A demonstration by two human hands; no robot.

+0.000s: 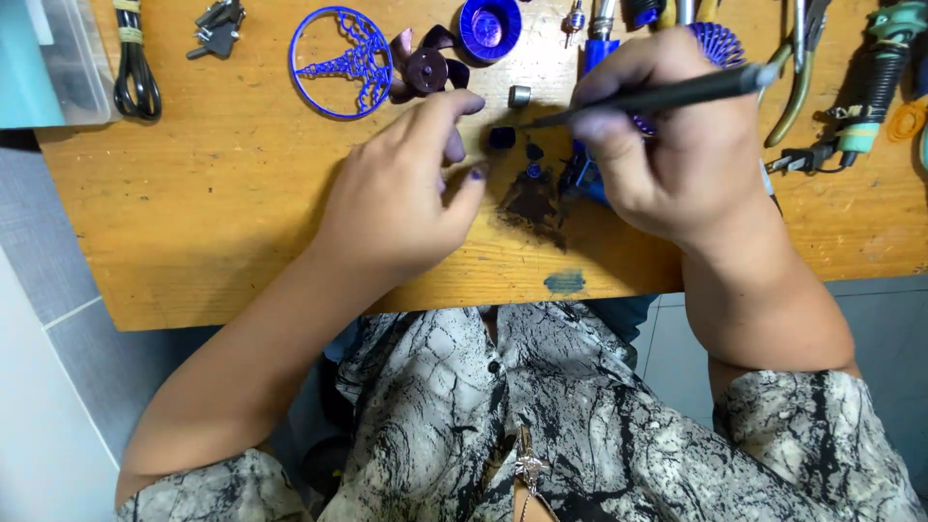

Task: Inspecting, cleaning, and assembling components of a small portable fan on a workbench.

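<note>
My right hand [667, 135] grips a thin dark tool like a brush or pick [677, 95], its tip pointing left at a small dark blue piece [502, 137] on the wooden table [222, 213]. My left hand [406, 193] rests beside that piece, its fingers curled and its index finger stretched toward it; it holds nothing that I can see. Two more tiny blue bits [534, 152] lie just right of the left thumb, above a dark stain [535, 205].
A blue round tree-pattern ornament [341, 62], a dark purple fan-shaped part [426, 69], a blue cup-like cap [489, 27] and a small metal ring [520, 96] lie at the back. Pliers [800, 72], a corded tool [870, 87] and a coiled black cable [135, 72] flank them.
</note>
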